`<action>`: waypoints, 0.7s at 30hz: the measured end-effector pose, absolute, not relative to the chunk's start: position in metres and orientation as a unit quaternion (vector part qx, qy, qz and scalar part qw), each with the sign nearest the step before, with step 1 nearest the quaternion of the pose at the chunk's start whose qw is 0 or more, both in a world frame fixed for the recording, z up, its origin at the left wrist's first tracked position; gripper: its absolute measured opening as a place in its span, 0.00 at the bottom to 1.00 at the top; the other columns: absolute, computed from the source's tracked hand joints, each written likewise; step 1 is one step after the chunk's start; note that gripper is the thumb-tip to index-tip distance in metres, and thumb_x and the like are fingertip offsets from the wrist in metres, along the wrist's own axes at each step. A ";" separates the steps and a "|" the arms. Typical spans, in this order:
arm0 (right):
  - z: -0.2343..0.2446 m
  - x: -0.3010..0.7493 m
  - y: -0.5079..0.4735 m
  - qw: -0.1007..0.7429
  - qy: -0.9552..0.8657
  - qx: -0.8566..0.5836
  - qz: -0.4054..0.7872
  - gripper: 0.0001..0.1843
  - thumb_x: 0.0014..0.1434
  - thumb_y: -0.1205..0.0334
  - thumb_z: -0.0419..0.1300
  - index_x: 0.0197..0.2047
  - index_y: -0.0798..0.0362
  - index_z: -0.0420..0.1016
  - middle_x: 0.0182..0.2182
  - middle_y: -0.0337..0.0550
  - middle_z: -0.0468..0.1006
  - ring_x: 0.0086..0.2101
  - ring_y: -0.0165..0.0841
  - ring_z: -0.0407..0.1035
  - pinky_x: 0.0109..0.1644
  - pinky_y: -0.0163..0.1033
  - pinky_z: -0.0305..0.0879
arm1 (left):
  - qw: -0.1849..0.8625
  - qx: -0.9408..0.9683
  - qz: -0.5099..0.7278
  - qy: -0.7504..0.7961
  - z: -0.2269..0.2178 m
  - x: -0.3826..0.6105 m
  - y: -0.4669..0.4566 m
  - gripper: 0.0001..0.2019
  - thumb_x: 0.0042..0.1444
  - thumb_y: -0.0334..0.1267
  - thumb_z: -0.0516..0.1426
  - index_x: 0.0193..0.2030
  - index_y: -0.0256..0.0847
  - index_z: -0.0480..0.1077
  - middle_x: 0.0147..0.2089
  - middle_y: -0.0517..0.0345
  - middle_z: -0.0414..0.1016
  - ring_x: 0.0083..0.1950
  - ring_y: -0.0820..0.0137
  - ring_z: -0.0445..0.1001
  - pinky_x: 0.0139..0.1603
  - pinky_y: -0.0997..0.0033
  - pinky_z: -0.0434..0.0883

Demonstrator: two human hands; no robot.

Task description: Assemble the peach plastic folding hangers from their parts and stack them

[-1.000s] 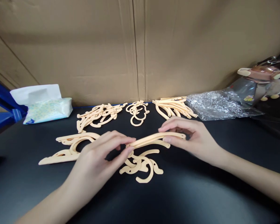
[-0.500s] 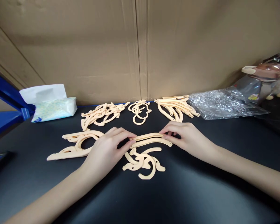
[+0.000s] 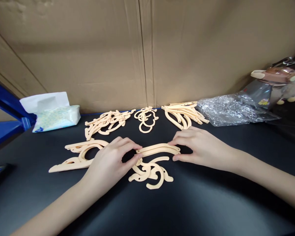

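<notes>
Two cream curved hanger arms [image 3: 157, 149] with small holes at their ends lie side by side, nearly touching, at the middle of the dark table. My left hand [image 3: 113, 159] has thumb and index finger closed about their left ends. At the right ends, my right hand [image 3: 199, 147] holds the pair between index finger on the far edge and thumb on the near edge. Just below them is a small heap of hook-shaped hanger parts [image 3: 152, 173]. Partly hidden behind my left hand lie larger joined hanger pieces [image 3: 81, 144].
Along the back lie a left pile of cream parts [image 3: 105, 123], a small cluster of hooks [image 3: 146, 119] and a stack of arms [image 3: 184, 113]. A tissue pack [image 3: 56, 118] stands left; clear plastic bags [image 3: 228, 109] and a brown bottle [image 3: 272, 77] are right. Cardboard [image 3: 88, 49] walls the back.
The two hanger arms have come closer together, the far one moving toward the near one. My right thumb has moved down to their near edge. The view has shifted slightly.
</notes>
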State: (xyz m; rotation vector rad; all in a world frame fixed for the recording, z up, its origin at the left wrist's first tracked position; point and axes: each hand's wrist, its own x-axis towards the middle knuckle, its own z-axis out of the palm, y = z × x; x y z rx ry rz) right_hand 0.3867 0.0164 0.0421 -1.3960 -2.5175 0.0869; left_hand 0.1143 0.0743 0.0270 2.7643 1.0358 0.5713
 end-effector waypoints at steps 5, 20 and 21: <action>0.038 0.388 0.019 0.131 -0.867 -0.481 0.004 0.12 0.61 0.59 0.64 0.47 0.51 0.78 0.39 0.42 0.79 0.39 0.38 0.72 0.45 0.43 0.65 | 0.019 0.922 0.189 0.337 0.024 0.117 0.077 0.15 0.67 0.46 0.49 0.44 0.42 0.75 0.43 0.56 0.77 0.42 0.64 0.72 0.37 0.66 0.70; 0.025 0.384 0.023 0.166 -0.849 -0.499 -0.050 0.09 0.64 0.60 0.61 0.44 0.55 0.77 0.34 0.41 0.76 0.36 0.36 0.71 0.42 0.41 0.61 | -0.042 0.927 0.181 0.325 0.019 0.115 0.082 0.15 0.68 0.42 0.48 0.48 0.39 0.73 0.45 0.55 0.76 0.44 0.62 0.71 0.40 0.62 0.71; 0.025 0.383 0.023 0.167 -0.849 -0.498 -0.050 0.09 0.64 0.60 0.61 0.44 0.55 0.77 0.34 0.41 0.76 0.36 0.36 0.71 0.42 0.41 0.61 | -0.041 0.927 0.179 0.326 0.019 0.115 0.082 0.14 0.68 0.42 0.48 0.48 0.40 0.73 0.45 0.55 0.76 0.44 0.62 0.71 0.40 0.62 0.71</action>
